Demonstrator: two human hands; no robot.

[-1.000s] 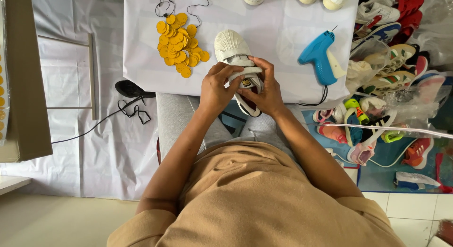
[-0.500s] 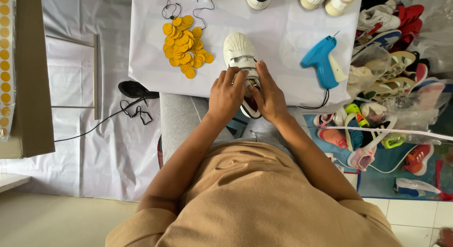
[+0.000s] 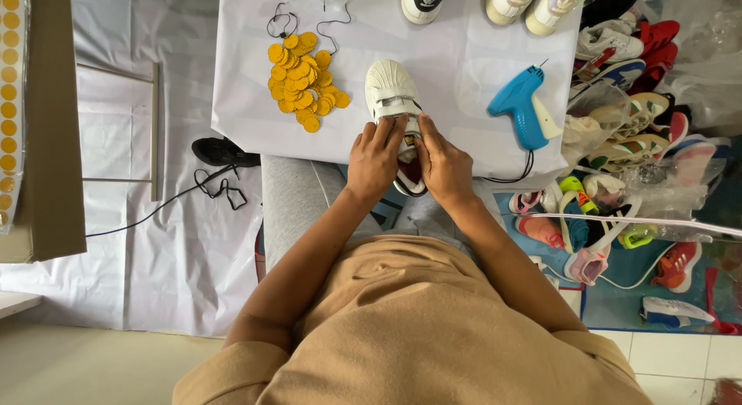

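Presently a white shoe [image 3: 393, 103] is held at the near edge of the table [image 3: 464, 73], toe pointing to twelve o'clock, with both hands closed around its heel end. The left hand [image 3: 373, 159] wraps the shoe's nine o'clock side, fingers curled over the straps, while the right hand [image 3: 444, 167] clasps the three o'clock side, thumb and forefinger pinched at the tongue, where a small coloured patch can just be made out (its nature cannot be told). The heel hangs past the table edge over the lap and is largely hidden by the hands. As a judgement, the work on this shoe is in its middle: the shoe is picked out and gripped, something near the tongue is being handled, but nothing shows it finished or set aside. A heap of yellow round tags [image 3: 303, 82] lies at ten o'clock of the shoe, well apart from it, with black strings [image 3: 286, 22] beyond them; none appears to be fastened to the shoe yet, as far as can be seen. A blue tagging gun [image 3: 524, 111] rests at three o'clock, near but untouched. At twelve to one o'clock, along the far edge, other shoes [image 3: 510, 3] stand, whether tagged or not cannot be told. A large pile of mixed shoes [image 3: 626, 142] is heaped off the table at three to four o'clock, so much seems left.
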